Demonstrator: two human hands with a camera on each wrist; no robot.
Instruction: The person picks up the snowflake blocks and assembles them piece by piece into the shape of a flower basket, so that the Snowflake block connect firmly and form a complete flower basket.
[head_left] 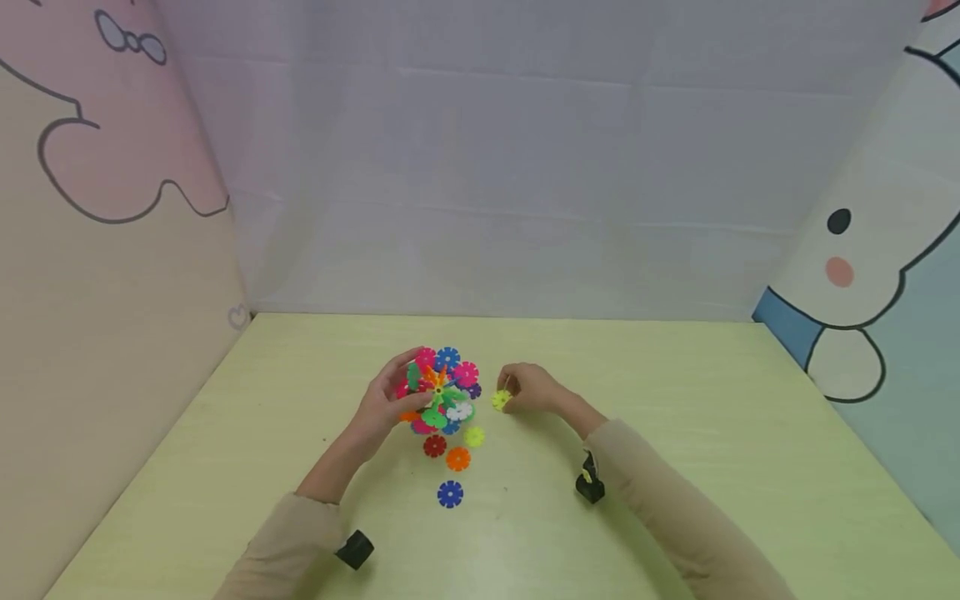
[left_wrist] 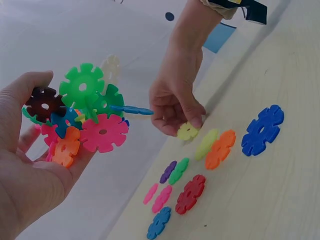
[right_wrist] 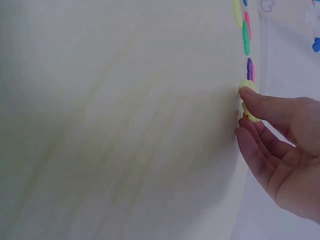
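My left hand (head_left: 384,406) holds a ball-like cluster of joined plastic snowflake discs (left_wrist: 103,132) in pink, green, orange, blue and other colours, raised off the table. To its right, my right hand (head_left: 531,387) pinches a yellow snowflake disc (head_left: 501,401) between thumb and fingers, just above the tabletop or touching it; I cannot tell which. In the right wrist view the thumb lies over that yellow disc (right_wrist: 248,100). A blue disc (left_wrist: 131,109) sticks out of the cluster toward the right hand. Part of the cluster hides behind the left fingers.
Loose discs lie flat on the pale table (head_left: 675,467): a red one (head_left: 435,446), an orange one (head_left: 458,458), another yellow one (head_left: 474,436) and a dark blue one (head_left: 450,494) nearest me. Purple (left_wrist: 168,171), green (left_wrist: 178,171) and pink discs lie beneath the cluster. A white curtain stands behind.
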